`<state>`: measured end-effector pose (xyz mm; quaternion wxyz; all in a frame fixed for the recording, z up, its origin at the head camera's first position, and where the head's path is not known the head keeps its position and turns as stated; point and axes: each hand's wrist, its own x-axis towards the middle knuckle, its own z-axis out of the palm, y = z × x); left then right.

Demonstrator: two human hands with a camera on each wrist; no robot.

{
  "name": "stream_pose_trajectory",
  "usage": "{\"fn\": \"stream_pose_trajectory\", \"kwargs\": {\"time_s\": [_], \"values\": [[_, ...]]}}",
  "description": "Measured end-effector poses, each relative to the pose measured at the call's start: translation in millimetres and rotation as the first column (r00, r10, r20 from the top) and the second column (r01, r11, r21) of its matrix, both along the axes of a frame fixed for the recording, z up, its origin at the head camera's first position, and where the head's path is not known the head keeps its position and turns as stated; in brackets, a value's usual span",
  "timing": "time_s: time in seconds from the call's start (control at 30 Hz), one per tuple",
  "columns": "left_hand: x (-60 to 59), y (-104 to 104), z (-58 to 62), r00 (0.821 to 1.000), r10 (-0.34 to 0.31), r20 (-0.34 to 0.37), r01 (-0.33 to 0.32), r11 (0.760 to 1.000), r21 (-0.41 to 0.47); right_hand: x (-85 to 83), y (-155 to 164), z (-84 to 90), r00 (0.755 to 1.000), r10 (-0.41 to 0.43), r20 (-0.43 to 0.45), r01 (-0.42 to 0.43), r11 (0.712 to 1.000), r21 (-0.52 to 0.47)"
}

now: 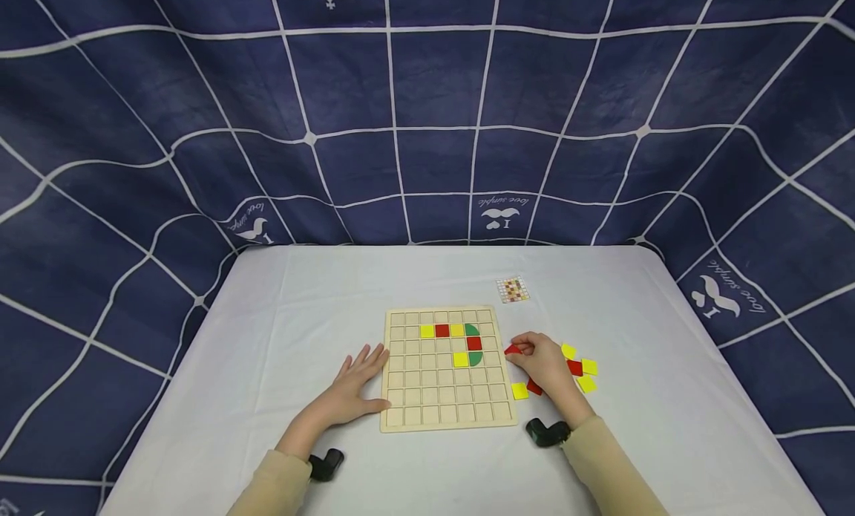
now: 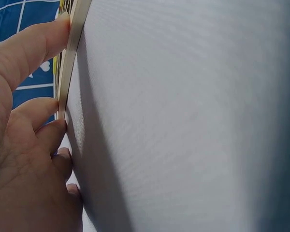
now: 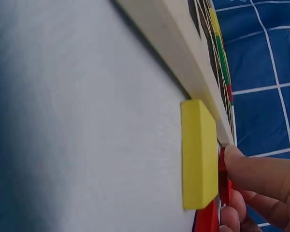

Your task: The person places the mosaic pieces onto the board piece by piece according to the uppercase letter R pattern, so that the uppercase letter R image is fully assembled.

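A wooden grid board (image 1: pixel 427 397) lies flat on the table, several yellow, red and green tiles set in its upper right cells. My left hand (image 1: pixel 354 388), fingers spread, touches the board's left edge with thumb and fingertips. Just off the board's right side, my right hand (image 1: pixel 542 361) pinches a red tile (image 1: pixel 513 350) between thumb and fingers. In the right wrist view, the thumb presses on that red tile (image 3: pixel 224 179), and a thick yellow tile (image 3: pixel 199 154) lies nearer the camera beside the board's edge. Part of the loose tiles is hidden under the right hand.
Loose yellow tiles (image 1: pixel 586 384) and red tiles (image 1: pixel 574 367) lie around the right hand. Beyond the board's upper right corner is a small printed pattern card (image 1: pixel 513 289). A white cloth (image 1: pixel 320 293) covers the table, with a dark blue checked curtain (image 1: pixel 434 159) behind.
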<state>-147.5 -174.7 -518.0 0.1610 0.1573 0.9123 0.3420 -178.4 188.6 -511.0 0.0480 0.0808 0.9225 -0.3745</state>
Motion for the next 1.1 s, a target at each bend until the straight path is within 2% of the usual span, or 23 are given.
{"fn": "stream_pose_trajectory", "kwargs": {"time_s": [0.37,0.83,1.0,1.1], "values": [[1.5,-0.9,0.3,1.0,0.004,0.002,-0.004,1.0,-0.01,-0.4,-0.2,-0.7,1.0,0.009,0.002,-0.009,1.0,0.009],[1.0,-1.4,1.3,1.0,-0.004,0.006,0.004,1.0,0.009,1.3,4.6,4.5,1.0,0.004,0.012,-0.004,1.0,-0.031],[0.7,0.2,2.3,1.0,0.0,0.003,0.0,1.0,-0.004,-0.3,5.5,11.2,0.999,-0.044,-0.031,0.042,0.998,-0.047],[1.0,0.9,3.0,1.0,0.004,0.002,-0.004,1.0,-0.008,-3.0,1.6,15.0,0.998,-0.044,-0.054,0.04,0.996,-0.08]]}}
